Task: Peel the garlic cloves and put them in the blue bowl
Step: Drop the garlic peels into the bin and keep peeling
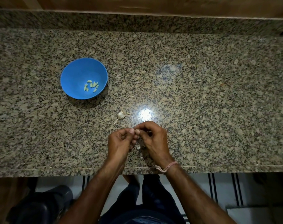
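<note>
A person's two hands meet over a speckled granite counter (194, 81), close to its near edge. The left hand (120, 143) and right hand (151, 139) are together, fingers curled, thumbs and fingertips touching at a small pale garlic clove (137, 131) pinched between them; most of the clove is hidden by the fingers. A pale scrap of garlic skin (138, 147) shows just below the fingers, between the two palms. Just beyond the hands, slightly to the left, lies the rest of the garlic bulb (121, 115) with its thin stalk pointing toward the person, and a loose clove (128, 113) sits right beside it. Farther off, ahead and well to the left of the hands, stands the blue bowl (73, 75), holding several peeled cloves (91, 86) clustered near its right side. A bright glare (145, 114) from a lamp shines on the stone just ahead of the right hand. A pink thread band (169, 166) circles the right wrist.
</note>
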A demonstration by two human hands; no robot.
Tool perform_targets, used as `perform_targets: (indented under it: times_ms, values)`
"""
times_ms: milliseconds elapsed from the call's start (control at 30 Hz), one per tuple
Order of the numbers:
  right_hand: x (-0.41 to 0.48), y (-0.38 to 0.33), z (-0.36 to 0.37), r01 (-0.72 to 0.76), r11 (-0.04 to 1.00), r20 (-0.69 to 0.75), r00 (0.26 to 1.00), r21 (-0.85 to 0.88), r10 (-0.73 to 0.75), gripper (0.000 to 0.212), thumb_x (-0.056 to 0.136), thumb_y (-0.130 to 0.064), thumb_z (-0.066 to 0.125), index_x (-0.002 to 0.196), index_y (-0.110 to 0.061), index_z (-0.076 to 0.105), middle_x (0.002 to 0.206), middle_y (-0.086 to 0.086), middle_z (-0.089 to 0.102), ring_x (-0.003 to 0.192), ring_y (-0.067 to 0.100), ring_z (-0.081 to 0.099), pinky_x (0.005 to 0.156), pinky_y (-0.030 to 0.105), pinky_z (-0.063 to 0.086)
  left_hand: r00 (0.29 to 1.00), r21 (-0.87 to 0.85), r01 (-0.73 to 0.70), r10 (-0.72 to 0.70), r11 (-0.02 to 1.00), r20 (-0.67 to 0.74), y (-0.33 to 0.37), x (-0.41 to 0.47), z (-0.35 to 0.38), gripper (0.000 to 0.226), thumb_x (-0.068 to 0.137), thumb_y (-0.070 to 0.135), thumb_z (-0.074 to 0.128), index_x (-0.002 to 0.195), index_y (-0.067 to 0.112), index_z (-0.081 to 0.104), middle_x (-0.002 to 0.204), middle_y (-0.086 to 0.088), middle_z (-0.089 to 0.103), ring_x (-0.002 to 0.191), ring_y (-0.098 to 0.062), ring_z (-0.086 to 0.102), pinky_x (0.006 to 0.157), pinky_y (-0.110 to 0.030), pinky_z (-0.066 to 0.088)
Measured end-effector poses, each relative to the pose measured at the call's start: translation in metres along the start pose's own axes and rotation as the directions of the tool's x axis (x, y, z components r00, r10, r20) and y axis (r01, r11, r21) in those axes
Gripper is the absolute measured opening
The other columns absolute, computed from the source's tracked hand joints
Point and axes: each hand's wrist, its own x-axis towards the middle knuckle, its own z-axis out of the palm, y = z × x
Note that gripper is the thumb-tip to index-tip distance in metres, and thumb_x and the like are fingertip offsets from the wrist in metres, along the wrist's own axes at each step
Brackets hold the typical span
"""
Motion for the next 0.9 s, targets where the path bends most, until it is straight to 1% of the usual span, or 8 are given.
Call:
perform_targets:
  times_ms: [133,300,433,567,633,733,800,900]
  values:
    - [0.0,-0.001,-0.001,-0.104,0.986,-0.003,0.994,0.134,0.106,0.001,0.091,-0.009,0.077,0.091,-0.009,0.076,0.089,-0.001,0.075,0.084,0.01,0.072,0.073,0.018,0.056,0.991,0.142,-0.112,0.121,0.983,-0.052,-0.001,-0.002,0.0,0.014,0.101,0.026,0.067,0.098,0.016,0.077,0.09,-0.005,0.077,0.085,-0.019,0.072,0.073,-0.03,0.059]
    - [0.001,0.002,-0.004,-0.156,0.968,0.003,0.987,0.195,0.158,0.008,0.092,-0.008,0.076,0.098,-0.012,0.079,0.096,-0.004,0.078,0.093,0.007,0.073,0.081,0.019,0.057,0.998,0.057,-0.054,0.054,0.997,-0.009,0.002,-0.001,-0.005,0.011,0.098,0.023,0.071,0.103,0.015,0.076,0.095,-0.004,0.078,0.094,-0.018,0.075,0.082,-0.031,0.059]
    - [-0.003,0.01,-0.004,-0.146,0.989,-0.035,0.989,0.027,0.147,0.01,0.092,-0.009,0.076,0.096,-0.019,0.078,0.093,-0.011,0.075,0.086,0.0,0.07,0.077,0.015,0.057,0.958,0.366,-0.18,0.247,0.913,-0.147,0.002,0.002,-0.029,0.008,0.098,0.021,0.07,0.104,0.021,0.075,0.093,0.007,0.075,0.089,-0.008,0.07,0.072,-0.019,0.054]
    - [-0.006,0.016,-0.001,-0.085,0.994,-0.007,0.996,-0.07,0.084,0.022,0.094,0.0,0.071,0.102,-0.019,0.077,0.103,-0.011,0.073,0.092,0.0,0.069,0.083,0.016,0.058,0.92,0.492,-0.205,0.338,0.846,-0.198,0.002,0.007,-0.057,0.013,0.098,0.012,0.068,0.106,0.02,0.073,0.095,0.015,0.069,0.087,0.007,0.064,0.072,-0.01,0.051]
    - [-0.007,0.015,-0.003,-0.079,0.996,-0.01,0.997,-0.047,0.079,0.025,0.094,0.001,0.069,0.105,-0.021,0.077,0.107,-0.012,0.073,0.097,0.0,0.068,0.084,0.017,0.057,0.889,0.553,-0.231,0.405,0.801,-0.214,0.0,0.006,-0.062,0.014,0.097,0.009,0.069,0.108,0.017,0.071,0.1,0.009,0.066,0.084,0.009,0.061,0.069,-0.008,0.05]
    - [-0.012,0.012,-0.011,-0.092,0.996,-0.046,0.995,-0.007,0.091,0.026,0.095,-0.004,0.069,0.111,-0.023,0.074,0.111,-0.012,0.071,0.099,-0.003,0.067,0.084,0.013,0.055,0.84,0.655,-0.347,0.533,0.671,-0.101,-0.006,-0.001,-0.053,0.024,0.095,0.009,0.072,0.117,0.015,0.066,0.117,0.003,0.057,0.09,0.004,0.059,0.067,-0.008,0.049]
    - [-0.017,0.016,-0.017,-0.078,0.993,-0.06,0.996,-0.084,0.073,0.032,0.093,-0.008,0.073,0.122,-0.022,0.071,0.114,-0.011,0.069,0.1,-0.005,0.064,0.086,0.009,0.051,0.837,0.66,-0.432,0.547,0.615,0.038,-0.01,-0.003,-0.037,0.032,0.095,0.008,0.072,0.126,0.015,0.064,0.122,0.004,0.055,0.091,0.002,0.058,0.071,-0.004,0.05]
    - [-0.031,0.019,-0.022,-0.077,0.966,-0.013,0.997,-0.246,0.076,0.053,0.089,-0.01,0.078,0.139,-0.016,0.06,0.114,-0.004,0.058,0.097,-0.003,0.055,0.083,0.004,0.045,0.804,0.696,-0.514,0.564,0.5,0.189,-0.013,0.007,-0.016,0.043,0.094,0.006,0.072,0.134,0.016,0.059,0.12,0.003,0.053,0.095,-0.011,0.059,0.073,-0.022,0.058]
